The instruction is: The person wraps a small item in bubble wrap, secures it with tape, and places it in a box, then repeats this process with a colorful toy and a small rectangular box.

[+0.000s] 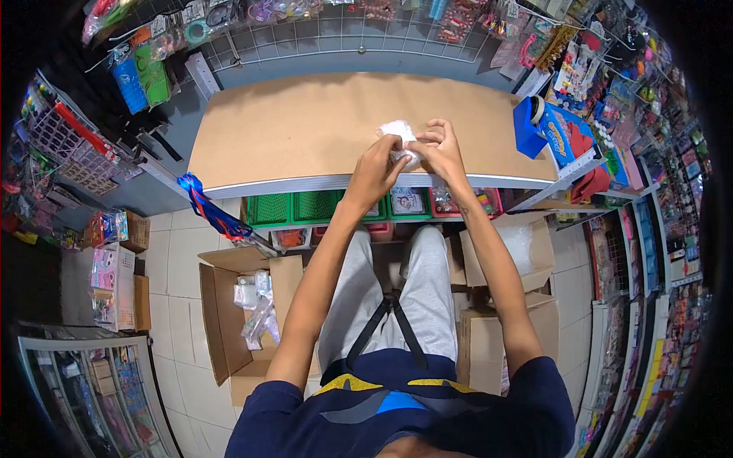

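Observation:
Both my hands meet over the near edge of a brown counter (305, 122). My left hand (379, 166) and my right hand (441, 150) are closed together on a small white bundle (401, 131), which looks like crumpled plastic or paper. Part of the white bundle sticks up above my fingers; the rest is hidden inside my grip.
A blue tape dispenser (530, 122) and a blue packet (566, 137) sit at the counter's right end. Green baskets (294, 208) fill the shelf under the counter. An open cardboard box (244, 313) stands on the floor left, more boxes (504, 259) right. Hanging goods cover the walls.

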Tool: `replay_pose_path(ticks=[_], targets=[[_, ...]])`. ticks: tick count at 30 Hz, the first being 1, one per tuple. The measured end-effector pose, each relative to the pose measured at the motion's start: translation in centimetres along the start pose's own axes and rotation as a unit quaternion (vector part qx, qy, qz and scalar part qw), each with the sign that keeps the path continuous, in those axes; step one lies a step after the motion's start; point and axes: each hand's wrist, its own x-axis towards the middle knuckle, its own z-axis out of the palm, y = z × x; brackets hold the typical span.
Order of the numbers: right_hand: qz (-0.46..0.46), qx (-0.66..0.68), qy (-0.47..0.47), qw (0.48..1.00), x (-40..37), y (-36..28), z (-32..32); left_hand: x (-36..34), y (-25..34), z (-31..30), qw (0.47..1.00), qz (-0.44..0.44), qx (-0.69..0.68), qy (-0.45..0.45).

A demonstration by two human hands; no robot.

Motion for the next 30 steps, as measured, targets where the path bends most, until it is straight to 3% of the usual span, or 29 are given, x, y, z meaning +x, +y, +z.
replay_pose_path(ticks=[6, 10, 13, 15, 18, 21, 22, 24, 25, 26, 27, 29, 30], targets=[[-0.005, 0.031, -0.011, 0.999, -0.2, 0.3, 0.8, 0.2, -0.2, 0.0, 0.999, 0.03, 0.01, -0.007], [0.006, 0.073, -0.05, 0.996, 0.1, 0.1, 0.1, -0.2, 1.4, -1.0, 0.995, 0.029, 0.051, -0.079], [0.095, 0.061, -0.046, 0.992, -0.7, -2.8, -1.6, -0.5, 0.2, -0.4, 0.991, 0.047, 0.096, -0.084], [0.062, 0.154, -0.034, 0.986, 0.3, 0.1, -2.9, -0.9, -0.3, -0.1, 0.989, 0.045, 0.111, -0.083], [0.044, 0.248, -0.022, 0.967, 0.2, 1.2, -4.0, -1.9, -0.5, -0.1, 0.977, 0.118, 0.17, -0.054], [0.02, 0.24, -0.039, 0.97, -0.1, 1.4, -3.8, -3.8, 1.0, -1.1, 0.98, 0.124, 0.147, -0.042], [-0.041, 0.164, -0.066, 0.983, -0.6, 1.0, -3.4, -4.4, 1.6, -1.2, 0.985, 0.112, 0.128, 0.004], [-0.163, 0.01, -0.119, 0.979, -2.1, -0.1, -2.6, -5.6, 2.8, -1.4, 0.99, -0.031, 0.057, 0.127], [-0.159, 0.001, -0.136, 0.978, -3.3, -1.1, -1.8, -6.0, 3.4, -1.5, 0.976, -0.102, 0.022, 0.189], [-0.154, -0.009, -0.155, 0.976, -4.9, -2.4, -0.7, -5.1, 6.0, -1.8, 0.907, -0.259, -0.21, 0.258], [-0.147, -0.019, -0.174, 0.974, -6.0, -3.2, 0.3, -5.6, 5.6, -2.0, 0.866, -0.268, -0.319, 0.275], [-0.07, 0.086, -0.214, 0.97, -7.1, -3.6, 1.7, -6.6, 6.7, -2.7, 0.766, -0.28, -0.51, 0.275], [-0.027, 0.137, -0.234, 0.962, -7.6, -3.7, 2.1, -7.0, 7.3, -3.1, 0.756, -0.296, -0.522, 0.263]])
